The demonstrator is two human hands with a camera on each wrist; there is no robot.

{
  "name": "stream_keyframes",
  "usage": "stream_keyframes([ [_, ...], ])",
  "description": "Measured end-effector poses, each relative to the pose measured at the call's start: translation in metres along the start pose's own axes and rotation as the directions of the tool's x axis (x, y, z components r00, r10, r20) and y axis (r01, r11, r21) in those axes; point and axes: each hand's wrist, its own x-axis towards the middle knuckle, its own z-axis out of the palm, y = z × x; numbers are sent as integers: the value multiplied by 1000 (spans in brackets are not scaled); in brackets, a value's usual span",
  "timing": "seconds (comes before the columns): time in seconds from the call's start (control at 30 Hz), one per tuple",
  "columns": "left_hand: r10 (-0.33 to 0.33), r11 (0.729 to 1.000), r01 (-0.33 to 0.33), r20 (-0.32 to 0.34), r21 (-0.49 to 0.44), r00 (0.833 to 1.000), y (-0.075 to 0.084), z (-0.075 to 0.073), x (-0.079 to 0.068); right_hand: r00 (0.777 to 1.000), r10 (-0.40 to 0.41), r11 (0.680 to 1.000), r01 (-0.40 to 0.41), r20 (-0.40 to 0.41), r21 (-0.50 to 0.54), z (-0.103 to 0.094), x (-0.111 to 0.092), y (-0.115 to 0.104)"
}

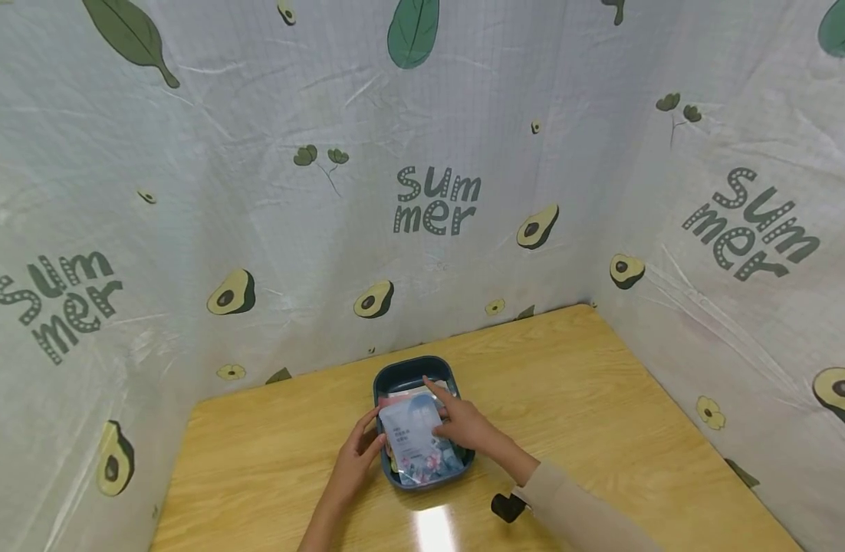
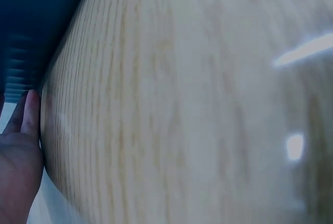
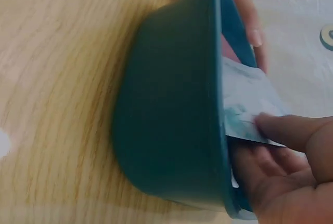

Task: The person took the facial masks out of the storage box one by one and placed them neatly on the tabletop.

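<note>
A pale blue flat packet with a flower print (image 1: 415,441) lies tilted in a dark teal plastic bin (image 3: 166,99), over other flat packets. My right hand (image 1: 467,423) pinches the packet's right edge. In the right wrist view its thumb (image 3: 283,129) presses the top face while the other fingers reach under it, inside the bin. At the bin's left side, my left hand (image 1: 356,458) touches the rim beside the packet. Its fingers (image 2: 31,112) lie fairly straight along the outer wall in the left wrist view.
The bin stands on a wood-grain table (image 1: 567,383). White sheeting with avocado and lettering prints (image 1: 436,276) rises behind the table and along its sides. A small black device (image 1: 507,507) sits at the right wrist by the sleeve (image 1: 574,506).
</note>
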Motion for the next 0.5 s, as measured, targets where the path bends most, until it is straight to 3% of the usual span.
stream_keyframes([
  [0.5,-2,1000,2,-9,2,1000,4,1,-4,976,-139,990,141,-170,-1,7,0,2],
])
